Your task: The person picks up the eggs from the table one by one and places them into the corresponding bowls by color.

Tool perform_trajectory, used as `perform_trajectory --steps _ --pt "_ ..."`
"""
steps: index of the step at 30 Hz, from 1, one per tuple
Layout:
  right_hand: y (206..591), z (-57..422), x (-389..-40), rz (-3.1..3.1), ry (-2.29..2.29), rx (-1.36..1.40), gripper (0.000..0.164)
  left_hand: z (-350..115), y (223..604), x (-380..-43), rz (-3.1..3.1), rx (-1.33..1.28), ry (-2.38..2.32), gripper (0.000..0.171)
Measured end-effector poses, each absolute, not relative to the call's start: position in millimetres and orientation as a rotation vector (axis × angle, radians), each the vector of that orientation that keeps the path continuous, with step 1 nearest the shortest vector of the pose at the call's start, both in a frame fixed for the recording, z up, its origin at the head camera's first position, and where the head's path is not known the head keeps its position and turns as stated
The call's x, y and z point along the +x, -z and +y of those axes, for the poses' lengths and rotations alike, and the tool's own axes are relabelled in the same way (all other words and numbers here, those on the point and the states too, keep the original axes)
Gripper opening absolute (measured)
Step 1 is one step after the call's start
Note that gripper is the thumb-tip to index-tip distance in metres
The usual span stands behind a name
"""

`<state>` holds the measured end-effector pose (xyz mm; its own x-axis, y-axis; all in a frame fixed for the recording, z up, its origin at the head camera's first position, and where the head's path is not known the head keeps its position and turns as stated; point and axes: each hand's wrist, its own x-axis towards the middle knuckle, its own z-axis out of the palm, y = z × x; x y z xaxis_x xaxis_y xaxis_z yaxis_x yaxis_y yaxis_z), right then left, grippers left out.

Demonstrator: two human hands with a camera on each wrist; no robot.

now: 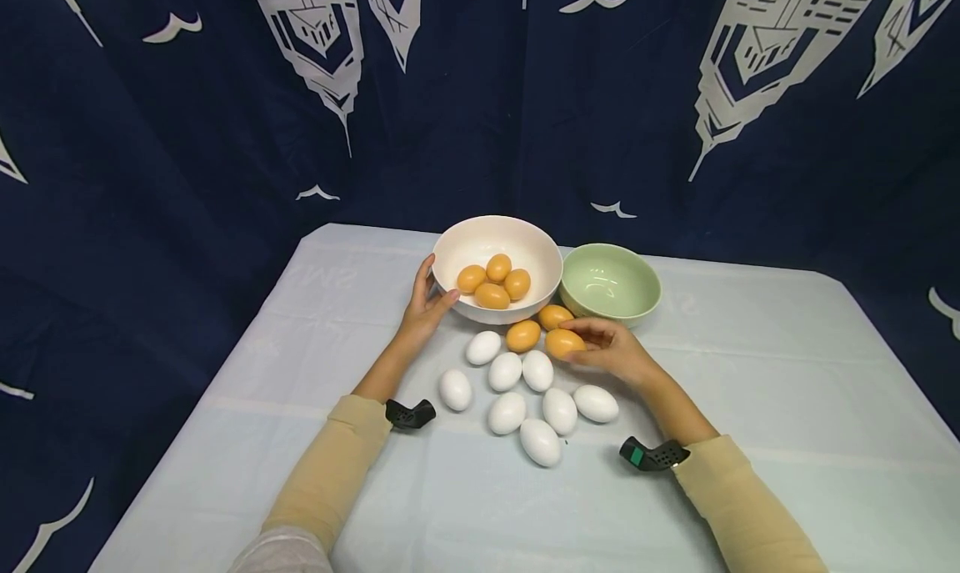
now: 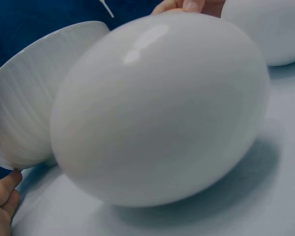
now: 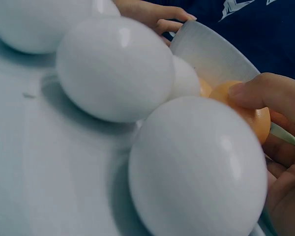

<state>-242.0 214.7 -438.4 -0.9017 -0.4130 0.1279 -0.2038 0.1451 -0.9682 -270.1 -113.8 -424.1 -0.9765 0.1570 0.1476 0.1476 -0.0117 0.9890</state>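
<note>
My left hand (image 1: 422, 313) holds the side of a white bowl (image 1: 498, 238), thumb by the near rim and fingers along the outer wall. Several orange eggs (image 1: 492, 296) lie inside it. My right hand (image 1: 617, 354) pinches an orange egg (image 1: 563, 344) just in front of the bowls; the right wrist view shows the thumb on top of this egg (image 3: 258, 123). Two more orange eggs lie beside it, one nearer (image 1: 522, 336) and one against the bowls (image 1: 553, 315). In the left wrist view a white egg (image 2: 160, 108) covers much of the bowl's wall (image 2: 29, 98).
A green bowl (image 1: 609, 277) with nothing in it stands right beside the white one. Several white eggs (image 1: 507, 413) lie loose on the pale tablecloth (image 1: 300, 356) between my forearms. Behind the table hangs a dark blue curtain (image 1: 480, 123) with white prints.
</note>
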Motion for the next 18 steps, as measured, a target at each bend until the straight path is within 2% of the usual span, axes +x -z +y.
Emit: perform_trajectory --steps 11,18 --pt "415.7 211.5 -248.4 2.269 1.837 -0.658 0.046 -114.4 422.8 -269.4 2.198 0.357 -2.217 0.078" --pt "398.2 208.9 -253.5 2.211 1.865 -0.674 0.048 -116.1 449.2 -288.0 2.19 0.403 -2.253 0.079"
